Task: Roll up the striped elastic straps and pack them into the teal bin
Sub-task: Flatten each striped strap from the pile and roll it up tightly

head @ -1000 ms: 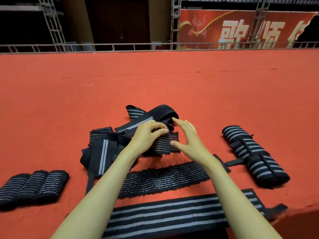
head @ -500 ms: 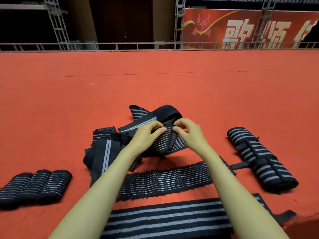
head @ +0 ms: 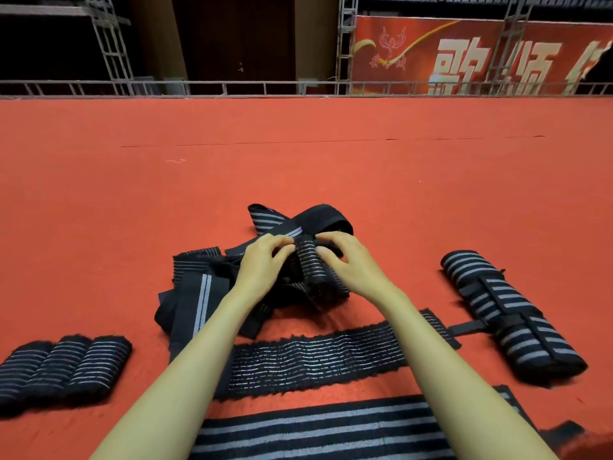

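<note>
A tangled heap of black straps with grey stripes (head: 195,290) lies mid-carpet. My left hand (head: 262,263) and my right hand (head: 348,260) both pinch a narrow striped strap (head: 310,270) on top of the heap, one hand on each side, with the strap partly curled between them. A thin-striped strap (head: 318,360) lies flat in front of the heap, and a wide-striped strap (head: 325,429) lies flat nearest me. Three small rolled straps (head: 63,366) sit side by side at the left. A large rolled strap (head: 507,320) lies at the right. No teal bin is in view.
The red carpet (head: 298,167) stretches far ahead to a metal railing (head: 232,86). Behind it stand truss towers and a red banner (head: 481,54) with pale characters.
My right hand has closed onto the narrow strap beside my left hand, and both hands have drawn it up on the heap and curled it.
</note>
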